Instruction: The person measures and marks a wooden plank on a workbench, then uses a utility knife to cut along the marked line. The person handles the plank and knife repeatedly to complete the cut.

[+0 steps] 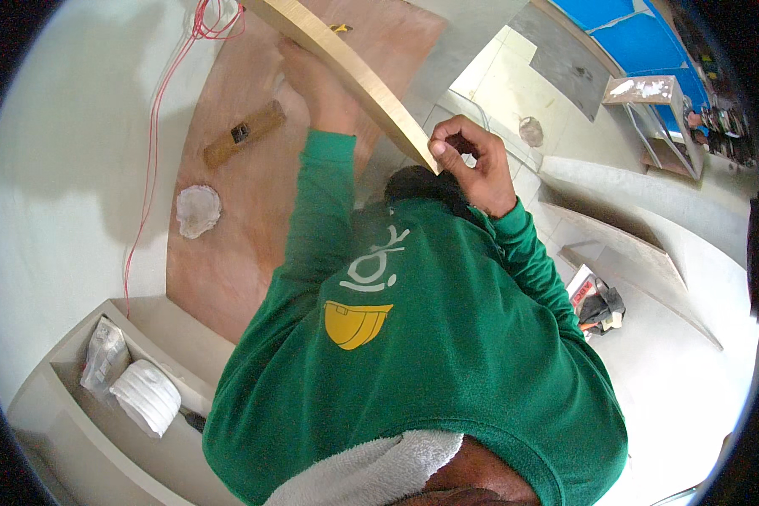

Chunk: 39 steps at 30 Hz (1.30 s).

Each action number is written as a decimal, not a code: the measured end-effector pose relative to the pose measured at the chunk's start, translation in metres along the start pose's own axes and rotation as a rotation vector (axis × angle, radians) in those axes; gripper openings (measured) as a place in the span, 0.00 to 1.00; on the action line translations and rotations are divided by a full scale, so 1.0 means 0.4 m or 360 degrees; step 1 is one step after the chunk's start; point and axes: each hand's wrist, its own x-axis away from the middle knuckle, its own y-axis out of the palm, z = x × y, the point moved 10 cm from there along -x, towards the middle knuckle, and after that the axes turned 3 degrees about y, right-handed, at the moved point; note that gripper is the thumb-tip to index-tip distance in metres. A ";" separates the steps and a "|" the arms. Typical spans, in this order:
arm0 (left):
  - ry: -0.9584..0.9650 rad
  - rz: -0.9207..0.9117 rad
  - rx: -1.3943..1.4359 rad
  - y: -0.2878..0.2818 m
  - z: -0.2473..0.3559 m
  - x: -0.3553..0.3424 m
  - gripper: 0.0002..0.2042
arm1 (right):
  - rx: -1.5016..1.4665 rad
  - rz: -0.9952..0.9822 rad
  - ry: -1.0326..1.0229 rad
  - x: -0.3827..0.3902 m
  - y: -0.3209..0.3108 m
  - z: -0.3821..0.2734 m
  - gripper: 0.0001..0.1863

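A long, pale wooden strip runs from the top edge down toward my chest, tilted across the view. My right hand pinches its near end between thumb and curled forefinger. Alongside the strip's left edge is my left hand, smeared by motion. Its fingers pass partly out of sight by the wood, so their grip does not show. A wooden hand plane lies left of that hand on a brown plywood sheet. Nearer to me on the sheet sits a roundish whitish object.
Red wire hangs along the left wall. An open pale box at lower left holds a clear plastic bag and a white ribbed bundle. To the right are a dark tool pouch, leaning boards and a stool-like stand.
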 end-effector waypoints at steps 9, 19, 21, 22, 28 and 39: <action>-0.0193 -0.1159 0.1176 -0.005 -0.068 0.041 0.16 | 0.0780 -0.0189 -0.0577 0.012 0.084 -0.163 0.25; 0.0505 -0.1313 0.1454 -0.024 0.124 0.078 0.19 | 0.0395 0.0072 -0.0527 -0.034 0.013 -0.107 0.47; 0.0435 -0.1106 0.1591 -0.044 0.123 0.082 0.17 | -0.0408 0.0016 -0.0198 -0.056 0.013 -0.027 0.53; 0.0446 -0.1009 0.1522 -0.053 0.122 0.085 0.18 | -0.0564 -0.0005 -0.0003 -0.056 0.018 0.015 0.58; 0.0570 -0.0810 0.1375 -0.069 0.145 0.116 0.17 | -0.1383 -0.0450 0.0504 -0.071 0.095 0.109 0.31; 0.0706 -0.0083 0.0568 -0.220 0.040 0.202 0.13 | -0.1542 -0.0409 0.0471 -0.305 0.186 0.011 0.23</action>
